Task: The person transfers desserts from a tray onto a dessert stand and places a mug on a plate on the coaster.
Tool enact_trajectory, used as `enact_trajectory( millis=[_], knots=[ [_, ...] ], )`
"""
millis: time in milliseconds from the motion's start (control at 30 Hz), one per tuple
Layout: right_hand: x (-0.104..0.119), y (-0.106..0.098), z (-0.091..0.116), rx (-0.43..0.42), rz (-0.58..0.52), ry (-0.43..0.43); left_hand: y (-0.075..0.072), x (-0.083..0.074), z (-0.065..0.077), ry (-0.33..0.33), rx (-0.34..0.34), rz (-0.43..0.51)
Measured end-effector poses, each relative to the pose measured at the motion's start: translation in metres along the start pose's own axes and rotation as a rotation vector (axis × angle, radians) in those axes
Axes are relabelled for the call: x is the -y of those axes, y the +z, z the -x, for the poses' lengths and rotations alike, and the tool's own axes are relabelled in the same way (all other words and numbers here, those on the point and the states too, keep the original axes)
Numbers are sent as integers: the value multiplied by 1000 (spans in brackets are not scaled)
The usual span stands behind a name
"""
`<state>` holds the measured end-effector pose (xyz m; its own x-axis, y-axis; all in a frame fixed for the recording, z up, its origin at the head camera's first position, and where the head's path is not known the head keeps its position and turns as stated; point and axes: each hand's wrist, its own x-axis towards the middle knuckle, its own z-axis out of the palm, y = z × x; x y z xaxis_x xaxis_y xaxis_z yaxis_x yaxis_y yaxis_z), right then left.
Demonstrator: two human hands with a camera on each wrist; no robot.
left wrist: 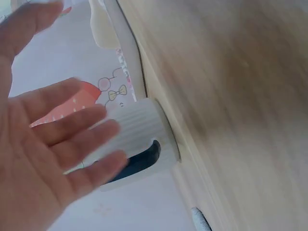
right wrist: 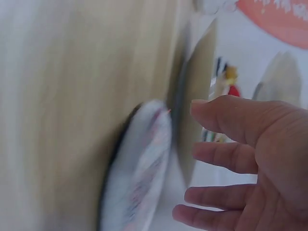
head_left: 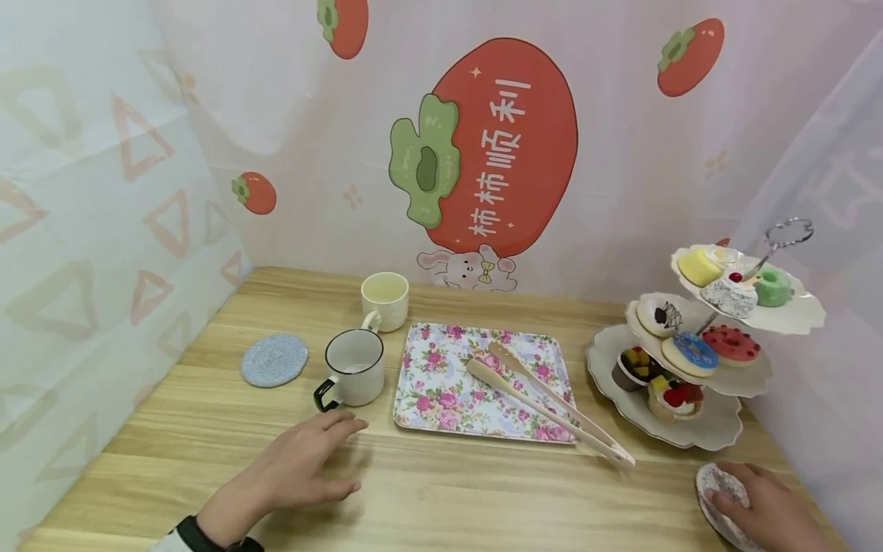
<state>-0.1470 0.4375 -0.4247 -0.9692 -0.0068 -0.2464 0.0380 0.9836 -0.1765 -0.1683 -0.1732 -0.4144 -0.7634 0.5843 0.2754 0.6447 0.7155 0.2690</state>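
Observation:
My left hand (head_left: 300, 464) hovers over the wood table, its fingers spread and holding nothing. Just beyond its fingertips stands a white enamel mug (head_left: 362, 379) with a dark rim and a black handle. In the left wrist view, the fingers overlap the mug (left wrist: 144, 130), and I cannot tell whether they touch it. My right hand (head_left: 773, 510) is by a round pale patterned coaster (head_left: 717, 479) at the lower right, partly covering it. The right wrist view shows the fingers loosely extended and apart from the coaster (right wrist: 139, 173).
Behind the mug stands a cream cup (head_left: 386, 303); a blue-grey coaster (head_left: 274, 360) lies to its left. Tongs (head_left: 545, 402) rest across a floral tray (head_left: 431, 406). A three-tier stand (head_left: 724, 425) of toy-like pastries rises at right. Printed cloth (head_left: 607, 192) hangs behind.

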Motion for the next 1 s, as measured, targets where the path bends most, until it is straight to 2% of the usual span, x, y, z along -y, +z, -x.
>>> enact_trajectory(
  millis=[133, 233, 400, 567, 667, 733, 900, 1000],
  knots=[
    [20, -1, 5, -132, 0, -83, -1, 1, -7, 94, -207, -23],
    [38, -2, 11, -233, -3, -145, -2, 2, -12, 108, -331, -33],
    [68, -7, 17, -314, -13, -197, -2, 6, -21, 47, -431, -30],
    [96, -6, 19, -400, -60, -300, 3, 11, -28, -38, -510, -13],
    [110, -5, 19, -405, -72, -338, 5, 13, -31, -123, -529, 22],
    [119, -5, 19, -402, -72, -354, 6, 13, -33, -193, -514, 65],
    [136, -2, 16, -431, -67, -433, 4, 14, -36, -386, -428, 203],
    [146, 1, 15, -432, -77, -473, 4, 16, -38, -477, -369, 265]
  ],
)
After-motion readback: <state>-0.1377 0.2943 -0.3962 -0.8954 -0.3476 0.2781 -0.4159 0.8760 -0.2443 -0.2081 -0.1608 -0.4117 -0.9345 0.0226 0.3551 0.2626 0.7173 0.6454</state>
